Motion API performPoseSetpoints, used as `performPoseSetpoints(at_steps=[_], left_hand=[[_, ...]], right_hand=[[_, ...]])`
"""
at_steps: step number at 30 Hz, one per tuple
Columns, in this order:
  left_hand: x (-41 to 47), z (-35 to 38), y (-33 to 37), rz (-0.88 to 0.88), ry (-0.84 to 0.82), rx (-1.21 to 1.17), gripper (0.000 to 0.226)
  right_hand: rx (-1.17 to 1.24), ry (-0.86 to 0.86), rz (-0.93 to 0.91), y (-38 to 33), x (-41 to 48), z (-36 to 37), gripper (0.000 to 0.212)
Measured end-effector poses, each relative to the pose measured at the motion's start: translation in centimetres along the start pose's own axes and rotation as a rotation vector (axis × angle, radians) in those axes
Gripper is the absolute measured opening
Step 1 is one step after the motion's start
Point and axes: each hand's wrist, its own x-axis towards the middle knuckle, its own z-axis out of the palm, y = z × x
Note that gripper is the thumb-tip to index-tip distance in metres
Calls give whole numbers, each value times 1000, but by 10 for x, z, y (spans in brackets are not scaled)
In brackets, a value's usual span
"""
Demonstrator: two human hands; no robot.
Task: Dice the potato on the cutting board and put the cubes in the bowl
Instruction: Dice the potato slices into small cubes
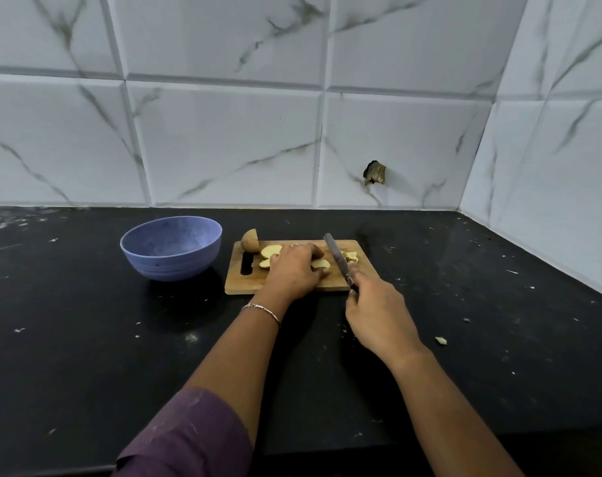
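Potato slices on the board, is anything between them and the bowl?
Only the uncut potato chunk at the cutting board's far left corner sits toward the bowl; lifting the slices over it avoids it.

A black countertop (86,339) meets a marbled white tile wall (224,132) bearing a dark broken patch (374,173).

The counter (86,339) is a black stone slab, dull and scuffed, dotted all over with pale specks (19,329) and smears. Behind it the back wall (224,139) is faced with large glossy white tiles veined in grey like marble, with bevelled edges and thin joints. A side wall (550,166) in the same tile meets it at the right corner. Low in one back tile is a ragged dark hole (374,173). The light is cool and even.
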Motion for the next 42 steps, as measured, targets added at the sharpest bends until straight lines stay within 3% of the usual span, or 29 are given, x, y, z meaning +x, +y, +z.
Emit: performPoseSetpoints(at_steps=[7, 18, 25, 31, 35, 42], left_hand=[[-3, -5, 1, -11, 34, 68, 35], [-2, -5, 7, 32, -163, 262, 43], [-1, -5, 10, 30, -167, 223, 44], [1, -7, 4, 60, -134, 96, 45], [-1, -13, 2, 74, -96, -112, 43], [-1, -21, -3, 45, -141, -290, 45]], right_hand=[[11, -14, 0, 0, -1, -1, 53], [8, 1, 16, -2, -2, -3, 55], [27, 5, 22, -2, -2, -3, 55], [43, 5, 16, -3, -3, -5, 54], [34, 2, 13, -3, -3, -4, 55], [54, 12, 10, -4, -3, -6, 55]])
